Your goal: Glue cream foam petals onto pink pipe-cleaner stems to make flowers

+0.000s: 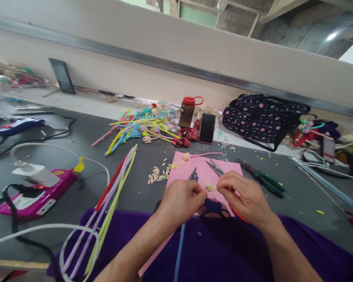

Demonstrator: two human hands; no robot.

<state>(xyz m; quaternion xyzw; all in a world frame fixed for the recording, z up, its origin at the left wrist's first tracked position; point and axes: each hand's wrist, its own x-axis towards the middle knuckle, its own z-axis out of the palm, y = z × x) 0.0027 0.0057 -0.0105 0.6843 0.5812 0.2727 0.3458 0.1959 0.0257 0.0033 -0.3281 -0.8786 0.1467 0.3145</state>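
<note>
Pink sheet (172, 172) as landmark. The pale yellow piece (208, 187), small and flower-like, sits over its middle, between the two hands.

Left hand (186, 196): over the sheet's near left part, thumb and fingers in a narrow pinch, apparently on the left edge of the piece. Right hand (244, 196): over the sheet's right edge, also pinched narrow, seemingly on a small pale sliver (214, 189) at the piece's right side. Too small to tell whether sliver and piece are joined.

Judgement on handling: fine fingertip work. Best to let the left pinch act as a steady clamp and the right make the small adjustments; light pressure, as the piece looks soft and easily crushed. Keep fingertips to the rim so the centre stays visible.

Watch: scissors (214, 168) lie on the sheet just beyond the right hand; a dark blue tool (213, 205) lies on its near part, under the working area. Keep knuckles off both. Green-handled pliers (266, 181) lie right of the sheet, off it.
</note>
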